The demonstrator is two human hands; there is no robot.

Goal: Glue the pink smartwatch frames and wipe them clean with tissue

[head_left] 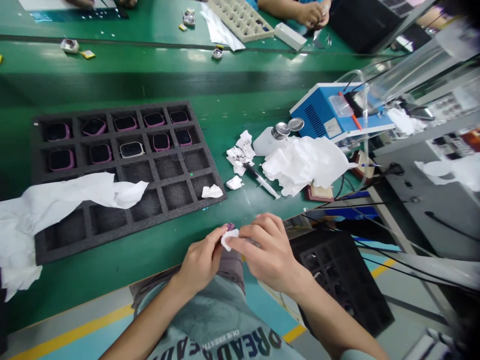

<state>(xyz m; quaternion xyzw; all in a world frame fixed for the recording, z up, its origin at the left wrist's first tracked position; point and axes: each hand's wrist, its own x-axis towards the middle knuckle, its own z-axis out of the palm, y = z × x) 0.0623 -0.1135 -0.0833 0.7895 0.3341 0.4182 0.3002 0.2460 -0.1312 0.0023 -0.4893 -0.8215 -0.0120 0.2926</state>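
Note:
My left hand (200, 257) is closed on a small purple-edged piece (230, 226), mostly hidden by the fingers. It resembles the watch cases in the tray, though I cannot make out its full shape. Pinched in my right hand (268, 250) is a white wipe (229, 240), pressed against that piece. A slim grey item (254, 242) also shows under the right fingers; its kind is unclear. Both hands meet just over the table's front edge. Beyond them lies a black foam tray (176, 194) with several watch cases (131, 149), mostly purple-rimmed, in its two back rows.
White tissue (78, 192) drapes over the tray's left. Right of the tray are a syringe (262, 181), a dispenser bottle (268, 141), crumpled tissue (300, 162) and a blue machine (322, 115). Another person's hands (313, 15) work across the table. A second foam tray (360, 285) sits lower right.

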